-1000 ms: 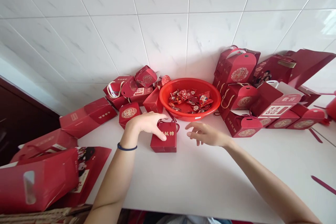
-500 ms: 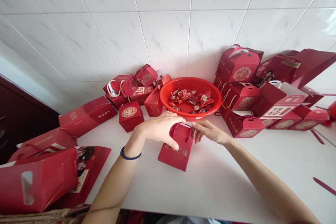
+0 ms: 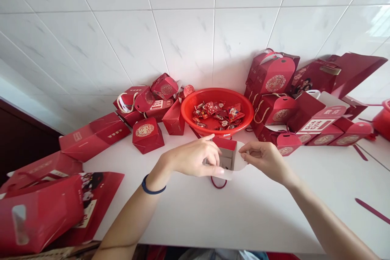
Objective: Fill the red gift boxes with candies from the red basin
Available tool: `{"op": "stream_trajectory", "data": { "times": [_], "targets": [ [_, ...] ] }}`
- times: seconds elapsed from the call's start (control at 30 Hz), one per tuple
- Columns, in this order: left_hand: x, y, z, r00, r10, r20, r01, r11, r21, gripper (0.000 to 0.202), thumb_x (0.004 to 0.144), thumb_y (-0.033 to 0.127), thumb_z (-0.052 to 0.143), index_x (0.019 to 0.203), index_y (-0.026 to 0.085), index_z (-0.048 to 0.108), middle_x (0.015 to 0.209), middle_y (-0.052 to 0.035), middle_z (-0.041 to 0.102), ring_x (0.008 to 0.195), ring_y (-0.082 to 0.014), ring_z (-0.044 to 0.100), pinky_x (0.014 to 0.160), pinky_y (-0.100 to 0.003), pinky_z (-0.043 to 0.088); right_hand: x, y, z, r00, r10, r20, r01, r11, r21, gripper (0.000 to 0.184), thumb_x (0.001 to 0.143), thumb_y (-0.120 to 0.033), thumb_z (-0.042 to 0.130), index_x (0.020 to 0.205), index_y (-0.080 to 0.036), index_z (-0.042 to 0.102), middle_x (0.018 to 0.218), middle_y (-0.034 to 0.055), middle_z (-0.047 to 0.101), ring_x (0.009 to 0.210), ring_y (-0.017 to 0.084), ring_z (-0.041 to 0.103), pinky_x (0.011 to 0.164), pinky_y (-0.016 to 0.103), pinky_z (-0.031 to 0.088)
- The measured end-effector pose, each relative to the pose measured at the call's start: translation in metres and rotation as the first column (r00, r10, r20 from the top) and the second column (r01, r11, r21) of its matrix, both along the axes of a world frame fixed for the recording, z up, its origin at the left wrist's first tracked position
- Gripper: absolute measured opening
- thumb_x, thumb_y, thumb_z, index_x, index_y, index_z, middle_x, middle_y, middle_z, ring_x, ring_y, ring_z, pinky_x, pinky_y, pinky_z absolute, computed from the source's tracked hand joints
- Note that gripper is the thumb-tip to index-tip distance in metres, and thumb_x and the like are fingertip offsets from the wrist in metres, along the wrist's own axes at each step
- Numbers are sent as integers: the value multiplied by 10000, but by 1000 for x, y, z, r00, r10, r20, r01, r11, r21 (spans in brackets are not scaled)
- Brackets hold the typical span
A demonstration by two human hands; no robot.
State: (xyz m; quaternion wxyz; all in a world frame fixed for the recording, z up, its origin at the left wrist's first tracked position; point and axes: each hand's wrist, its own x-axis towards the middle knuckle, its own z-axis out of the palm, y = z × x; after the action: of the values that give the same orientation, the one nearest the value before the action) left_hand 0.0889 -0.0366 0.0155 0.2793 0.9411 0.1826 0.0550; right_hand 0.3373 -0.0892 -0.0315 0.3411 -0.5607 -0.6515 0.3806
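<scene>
A small red gift box (image 3: 227, 160) stands on the white table with its top open and its pale inside showing. A dark red cord handle (image 3: 219, 183) hangs out at its front. My left hand (image 3: 198, 156) is at the box's left side, with bent fingers over the rim and the thumb along the front flap; part of its grip is hidden. On the other side, my right hand (image 3: 265, 160) pinches the right flap (image 3: 241, 162) between thumb and fingers. Just behind the box is a red plastic basin (image 3: 217, 130) holding wrapped candies (image 3: 224, 114).
Folded red boxes (image 3: 148, 135) line the left side, with a larger red bag (image 3: 42, 211) at the near left. More red boxes (image 3: 280, 109) are stacked at the right against the tiled wall (image 3: 183, 44). A dark red strip (image 3: 373, 211) lies at the far right.
The box lay tilted with its printed front and cord handle showing; now its open top faces me. My right hand has moved right with the flap, and my left hand has shifted onto the rim.
</scene>
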Motion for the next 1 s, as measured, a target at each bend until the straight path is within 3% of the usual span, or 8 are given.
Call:
{"op": "stream_trajectory", "data": {
  "times": [0.13, 0.23, 0.33, 0.4, 0.5, 0.67, 0.83, 1.0],
  "targets": [
    [3, -2, -3, 968, 236, -81, -226, 967, 120, 94, 866, 275, 705, 886, 198, 755, 1125, -56, 722, 1013, -243, 678, 1031, -429, 467, 0, 1, -3, 968, 58, 244, -85, 991, 105, 267, 843, -330, 605, 1039, -212, 742, 1047, 69, 730, 826, 184, 689, 755, 311, 572],
    [4, -4, -4, 966, 233, -112, -220, 969, 112, 538, 753, 249, 798, 1272, 250, 655, 1581, -83, 423, 1323, -324, 533, 994, -384, 499, 1, 1, -8, 924, 95, 371, -160, 976, 149, 502, 855, -378, 651, 1347, -284, 617, 1452, 97, 549, 1180, 264, 640, 941, 397, 563],
    [4, -7, -4, 969, 216, -118, -207, 975, 84, 734, 732, 239, 798, 1416, 307, 538, 1676, -51, 234, 1331, -323, 532, 951, -354, 527, 3, 0, -11, 884, 99, 456, -206, 959, 192, 659, 887, -406, 642, 1509, -302, 448, 1630, 103, 325, 1443, 319, 427, 1097, 481, 471],
    [4, -10, -3, 953, 264, -149, -256, 964, 70, 859, 710, 246, 800, 1491, 329, 451, 1678, -69, 206, 1163, -303, 644, 875, -358, 553, 4, -2, -11, 855, 117, 505, -252, 945, 207, 678, 917, -388, 610, 1551, -304, 383, 1606, 114, 368, 1460, 327, 399, 1135, 525, 420],
    [2, -15, 1, 909, 330, -254, -326, 943, 60, 1026, 675, 238, 798, 1570, 360, 312, 1697, -96, 126, 1001, -278, 700, 775, -352, 562, 0, -8, -4, 813, 205, 545, -336, 930, 151, 654, 954, -434, 564, 1564, -316, 363, 1486, 134, 509, 1287, 312, 570, 1059, 508, 483],
    [1, -21, 2, 878, 273, -393, -251, 962, 106, 968, 660, 248, 803, 1529, 322, 382, 1719, -95, 31, 1274, -371, 574, 1040, -441, 470, -15, -16, 7, 812, 211, 545, -303, 949, 85, 848, 897, -672, 549, 1564, -180, 372, 1342, 203, 586, 1085, 344, 651, 912, 486, 535],
    [-1, -17, -4, 869, 246, -430, -206, 969, 136, 907, 660, 194, 777, 1493, 280, 428, 1686, -125, 218, 1457, -422, 353, 1158, -550, 311, -21, -11, 11, 880, 267, 393, -251, 963, -94, 677, 985, -625, 396, 1479, -175, 497, 966, 115, 712, 819, 246, 662, 753, 351, 501],
    [-7, 1, -6, 912, 253, -324, -213, 965, 154, 764, 702, 113, 685, 1425, 307, 535, 1609, -56, 407, 1438, -376, 386, 1179, -555, 270, -18, -5, 8, 880, 265, 395, -168, 950, -265, 797, 918, -509, 570, 1607, -217, 296, 921, 70, 717, 796, 223, 647, 706, 304, 459]
  ]
}}
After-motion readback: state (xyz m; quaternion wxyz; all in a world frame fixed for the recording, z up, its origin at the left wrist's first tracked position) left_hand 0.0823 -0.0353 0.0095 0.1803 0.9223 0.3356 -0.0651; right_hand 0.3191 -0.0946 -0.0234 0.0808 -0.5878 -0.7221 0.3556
